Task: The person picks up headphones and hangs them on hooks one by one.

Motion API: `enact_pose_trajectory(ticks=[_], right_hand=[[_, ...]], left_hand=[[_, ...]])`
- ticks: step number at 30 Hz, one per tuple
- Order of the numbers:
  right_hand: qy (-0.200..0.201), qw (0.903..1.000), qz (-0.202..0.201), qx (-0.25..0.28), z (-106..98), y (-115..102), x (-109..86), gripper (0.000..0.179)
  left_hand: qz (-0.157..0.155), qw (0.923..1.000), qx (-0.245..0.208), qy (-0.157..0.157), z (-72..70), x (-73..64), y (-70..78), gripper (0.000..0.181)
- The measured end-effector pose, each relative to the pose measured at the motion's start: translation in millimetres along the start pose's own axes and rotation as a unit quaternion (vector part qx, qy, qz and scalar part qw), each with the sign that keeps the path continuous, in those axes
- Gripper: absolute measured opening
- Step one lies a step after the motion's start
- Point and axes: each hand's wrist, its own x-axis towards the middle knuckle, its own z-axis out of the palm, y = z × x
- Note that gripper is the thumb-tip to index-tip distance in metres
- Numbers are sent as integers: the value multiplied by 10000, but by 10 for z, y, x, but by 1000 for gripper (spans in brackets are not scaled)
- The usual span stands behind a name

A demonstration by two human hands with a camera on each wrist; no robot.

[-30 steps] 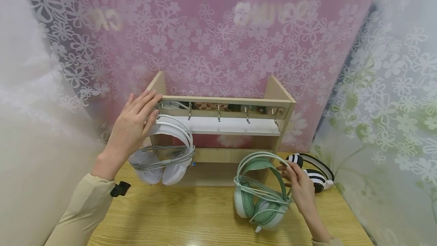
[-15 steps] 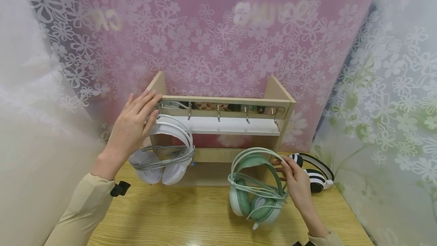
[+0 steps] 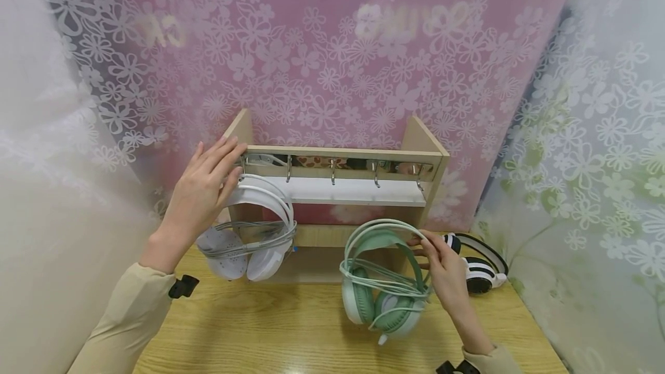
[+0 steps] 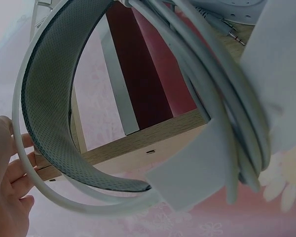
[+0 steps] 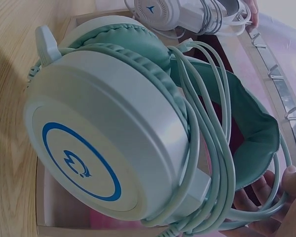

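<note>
My right hand [image 3: 448, 273] grips the headband of green-and-white headphones [image 3: 385, 299] at its right side, their cable wound round the band. They hang tilted in front of the wooden rack [image 3: 332, 235], raised over the table. In the right wrist view, thumb and fingers close round the outer bands of the green headphones [image 5: 108, 133]. At the rack's upper left corner rests my left hand [image 3: 200, 189], its fingers extended. White headphones [image 3: 249, 229] with a bundled grey cable hang beside that hand at the leftmost hook, which it partly hides. Their padded headband [image 4: 47, 79] fills the left wrist view.
A metal strip with several hooks [image 3: 333, 172] runs along the rack's top board. Black-and-white headphones [image 3: 480, 273] lie on the wooden table [image 3: 291, 328], right of the rack. A pink flowered curtain [image 3: 322, 62] hangs behind.
The right hand has carried the green headphones left and slightly upward, showing more of the black-and-white pair. The left hand and the white headphones stay in place.
</note>
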Motion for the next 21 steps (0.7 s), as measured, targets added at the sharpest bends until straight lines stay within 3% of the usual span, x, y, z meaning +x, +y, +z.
enact_pose_trajectory(ticks=[15, 21], right_hand=[[-56, 10000, 19, 8, 86, -137, 87, 29], [-66, 9999, -150, -5, 123, -206, 165, 29]], left_hand=[[18, 10000, 5, 16, -5, 0, -2, 46], [30, 10000, 48, 10, 2, -3, -8, 46]])
